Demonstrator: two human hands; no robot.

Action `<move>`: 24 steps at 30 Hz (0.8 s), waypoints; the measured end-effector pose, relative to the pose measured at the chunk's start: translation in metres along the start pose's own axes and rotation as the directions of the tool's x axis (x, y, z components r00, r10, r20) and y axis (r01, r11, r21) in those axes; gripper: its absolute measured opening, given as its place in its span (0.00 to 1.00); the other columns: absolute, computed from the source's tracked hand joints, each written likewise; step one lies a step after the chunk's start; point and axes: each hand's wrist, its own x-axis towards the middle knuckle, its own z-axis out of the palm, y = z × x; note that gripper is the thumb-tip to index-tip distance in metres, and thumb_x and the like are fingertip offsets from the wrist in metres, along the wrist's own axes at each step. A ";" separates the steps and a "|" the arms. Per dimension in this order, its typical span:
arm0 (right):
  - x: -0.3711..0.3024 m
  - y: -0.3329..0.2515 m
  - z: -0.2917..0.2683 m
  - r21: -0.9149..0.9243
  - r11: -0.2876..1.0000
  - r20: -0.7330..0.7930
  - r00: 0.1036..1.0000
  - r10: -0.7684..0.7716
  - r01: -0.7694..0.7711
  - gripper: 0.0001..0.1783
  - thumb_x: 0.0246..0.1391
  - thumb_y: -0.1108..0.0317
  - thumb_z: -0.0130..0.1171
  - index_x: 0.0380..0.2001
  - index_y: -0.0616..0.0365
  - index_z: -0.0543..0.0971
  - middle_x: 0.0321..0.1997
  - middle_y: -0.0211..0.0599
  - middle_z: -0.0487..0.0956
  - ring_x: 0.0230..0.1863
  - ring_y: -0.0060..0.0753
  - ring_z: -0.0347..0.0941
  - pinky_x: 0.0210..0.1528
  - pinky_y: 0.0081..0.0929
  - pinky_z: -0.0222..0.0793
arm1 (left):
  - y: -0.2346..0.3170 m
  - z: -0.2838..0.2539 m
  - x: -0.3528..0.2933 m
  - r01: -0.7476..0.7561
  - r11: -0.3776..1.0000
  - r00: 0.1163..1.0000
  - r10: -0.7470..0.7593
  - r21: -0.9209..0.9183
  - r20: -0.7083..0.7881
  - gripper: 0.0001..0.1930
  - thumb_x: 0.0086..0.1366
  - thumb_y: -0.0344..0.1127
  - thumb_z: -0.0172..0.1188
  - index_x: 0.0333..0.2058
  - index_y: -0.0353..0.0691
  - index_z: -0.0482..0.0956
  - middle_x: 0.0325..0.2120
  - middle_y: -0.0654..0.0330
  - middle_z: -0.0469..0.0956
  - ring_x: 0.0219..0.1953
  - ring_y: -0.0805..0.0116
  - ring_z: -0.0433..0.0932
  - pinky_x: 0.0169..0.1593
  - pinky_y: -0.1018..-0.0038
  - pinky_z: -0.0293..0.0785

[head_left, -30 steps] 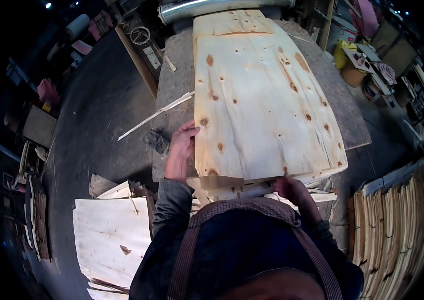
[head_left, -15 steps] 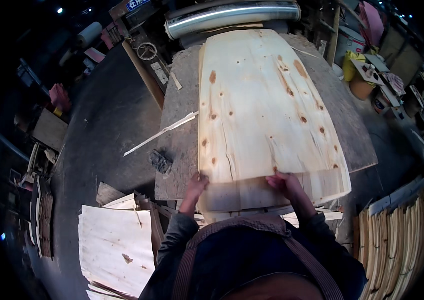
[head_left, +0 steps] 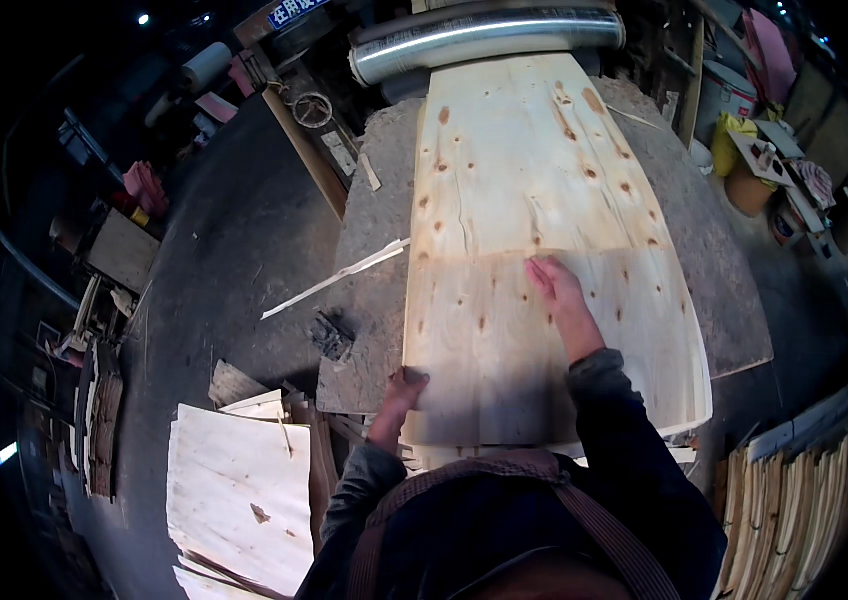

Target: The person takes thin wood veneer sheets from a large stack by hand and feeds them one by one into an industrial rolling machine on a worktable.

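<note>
A pale, knotty wood veneer sheet lies on top of a stack, its far end at a shiny metal roller. Below its near edge, darker lower veneer sheets show. My right hand is at that near edge, fingers pressed together on it; the fingertips are partly hidden. At the left edge of the stack, my left hand is closed on the lower veneer, thumb on top and the other fingers mostly hidden.
The stack rests on a worn grey board. Left of it are a dark lump and a thin wood strip. More veneer sheets lie lower left; upright bundled sheets stand lower right. A handwheel sits beside the roller.
The top veneer sheet's near edge has moved away from me toward the roller, uncovering more of the darker veneer. My right hand has moved forward with it; my left stays near the stack's left edge.
</note>
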 end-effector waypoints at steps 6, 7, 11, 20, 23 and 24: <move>-0.131 0.023 -0.014 -0.423 0.864 0.089 0.937 0.339 -0.272 0.14 0.51 0.76 0.47 0.43 0.64 0.68 0.40 0.48 0.74 0.43 0.41 0.72 0.47 0.31 0.69 | 0.013 -0.018 0.005 0.145 0.865 0.963 -0.012 -0.480 0.268 0.19 0.52 0.30 0.56 0.42 0.28 0.70 0.30 0.53 0.75 0.29 0.62 0.75 0.32 0.70 0.73; -0.154 0.023 -0.024 -0.530 0.800 0.120 0.909 0.399 -0.281 0.14 0.51 0.74 0.47 0.43 0.65 0.68 0.40 0.48 0.74 0.42 0.40 0.73 0.47 0.30 0.69 | 0.022 -0.022 0.002 0.142 0.863 0.960 -0.001 -0.484 0.280 0.17 0.52 0.29 0.55 0.41 0.28 0.70 0.29 0.53 0.75 0.28 0.62 0.75 0.31 0.69 0.73; -0.231 0.026 -0.050 -0.414 0.796 -0.006 0.876 0.482 -0.442 0.14 0.54 0.69 0.46 0.42 0.67 0.70 0.37 0.48 0.76 0.35 0.40 0.75 0.39 0.33 0.72 | 0.064 -0.026 -0.012 0.120 0.864 0.954 0.035 -0.489 0.297 0.16 0.50 0.27 0.54 0.40 0.29 0.71 0.29 0.53 0.75 0.29 0.63 0.75 0.30 0.70 0.73; -0.284 0.041 -0.085 -0.449 0.772 -0.408 0.872 0.270 -0.450 0.12 0.52 0.65 0.50 0.32 0.66 0.74 0.28 0.44 0.77 0.25 0.36 0.75 0.26 0.26 0.72 | 0.036 -0.020 0.010 -0.132 0.985 0.978 0.147 -0.110 0.148 0.10 0.50 0.30 0.55 0.31 0.30 0.74 0.22 0.57 0.75 0.22 0.66 0.74 0.26 0.70 0.71; -0.291 0.037 -0.077 -0.516 0.779 -0.437 0.892 0.118 -0.356 0.14 0.52 0.62 0.52 0.30 0.66 0.74 0.24 0.40 0.77 0.22 0.31 0.74 0.24 0.22 0.71 | 0.054 -0.024 0.009 0.162 0.915 0.959 -0.058 -0.370 0.277 0.03 0.51 0.30 0.55 0.23 0.38 0.74 0.17 0.66 0.70 0.17 0.76 0.67 0.21 0.78 0.62; -0.294 0.038 -0.074 -0.547 0.773 -0.429 0.901 0.073 -0.323 0.14 0.52 0.62 0.52 0.29 0.65 0.74 0.23 0.40 0.77 0.22 0.30 0.74 0.24 0.22 0.70 | 0.042 -0.025 0.021 0.170 0.904 0.953 -0.050 -0.391 0.300 0.03 0.51 0.31 0.55 0.23 0.38 0.73 0.16 0.67 0.70 0.17 0.76 0.66 0.21 0.79 0.62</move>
